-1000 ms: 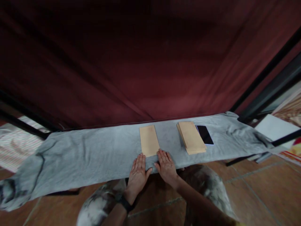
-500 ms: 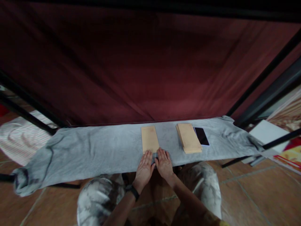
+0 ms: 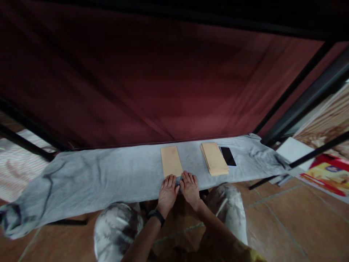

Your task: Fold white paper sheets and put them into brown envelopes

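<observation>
A flat tan paper envelope point(image 3: 171, 161) lies on the grey cloth in front of me. My left hand point(image 3: 167, 193) rests palm down at its near left edge, fingers stretched out over the cloth and the envelope's border. At the near right corner lies my right hand point(image 3: 190, 189), also flat with fingers extended. The two thumbs come close together between them. Neither hand grips anything. To the right sits a stack of similar tan envelopes point(image 3: 215, 159), slightly fanned at its left side.
A dark-screened phone point(image 3: 228, 156) lies just right of the stack. The grey cloth point(image 3: 114, 174) covers a long narrow bench. Behind it hangs a dark red panel point(image 3: 174, 91) between black metal bars. A red and yellow box point(image 3: 327, 178) is at the far right.
The view has shifted a little, so the bench items sit slightly further left. Both hands stay flat at the envelope's near edge.
</observation>
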Demonstrator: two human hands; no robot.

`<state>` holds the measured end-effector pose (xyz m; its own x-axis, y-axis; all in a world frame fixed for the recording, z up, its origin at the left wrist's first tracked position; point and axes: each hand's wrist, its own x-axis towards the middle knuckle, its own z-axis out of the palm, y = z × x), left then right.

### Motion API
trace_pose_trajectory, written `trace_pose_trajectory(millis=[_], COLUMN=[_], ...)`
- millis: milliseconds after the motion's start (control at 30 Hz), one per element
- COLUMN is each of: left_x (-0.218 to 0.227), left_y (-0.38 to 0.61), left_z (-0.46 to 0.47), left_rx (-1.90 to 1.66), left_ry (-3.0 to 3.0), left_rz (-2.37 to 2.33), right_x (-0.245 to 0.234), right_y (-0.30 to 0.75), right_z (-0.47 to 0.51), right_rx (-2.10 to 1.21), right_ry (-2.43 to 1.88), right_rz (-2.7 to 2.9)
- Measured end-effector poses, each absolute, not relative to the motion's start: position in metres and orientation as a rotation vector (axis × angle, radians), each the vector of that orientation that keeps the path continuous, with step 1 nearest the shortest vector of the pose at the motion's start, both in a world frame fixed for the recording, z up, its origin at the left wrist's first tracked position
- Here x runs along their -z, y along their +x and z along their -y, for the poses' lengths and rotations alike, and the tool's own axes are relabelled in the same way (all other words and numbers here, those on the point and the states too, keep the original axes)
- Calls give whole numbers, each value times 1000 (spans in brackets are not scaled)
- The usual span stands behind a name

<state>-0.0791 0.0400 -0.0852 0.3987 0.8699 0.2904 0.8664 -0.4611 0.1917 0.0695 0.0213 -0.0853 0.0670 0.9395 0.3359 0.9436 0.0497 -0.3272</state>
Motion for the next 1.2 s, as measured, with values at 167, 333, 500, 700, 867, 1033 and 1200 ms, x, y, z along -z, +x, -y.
trace_pose_trajectory(millis=[167, 333, 500, 700, 867, 1033, 1200], left_x=[97, 101, 89, 67, 54, 48, 27], left_y=[-83, -91, -90, -78, -65, -65, -60], left_z=[-43, -42, -40, -51, -59, -56, -60], left_rx=[-485, -455, -494, -348, -281, -297, -526], left_ry=[2670, 2713, 2678, 2671, 2687, 2677, 2462], left_rz=[-1602, -1560, -1604, -1674, -1695, -1727, -1773], right_x=[81, 82, 89, 82, 74, 66, 37], right_y=[45, 30, 55, 72, 65, 67, 58], right_z=[-27, -29, -22, -38, -73, -87, -83], right_rx=[-32, -57, -19, -112, -251, -349, -437], right_ry=[-1706, -1639, -1727, -1895, -1991, -1933, -1834], right_rz=[1956, 2033, 1978, 1801, 1573, 1518, 1493])
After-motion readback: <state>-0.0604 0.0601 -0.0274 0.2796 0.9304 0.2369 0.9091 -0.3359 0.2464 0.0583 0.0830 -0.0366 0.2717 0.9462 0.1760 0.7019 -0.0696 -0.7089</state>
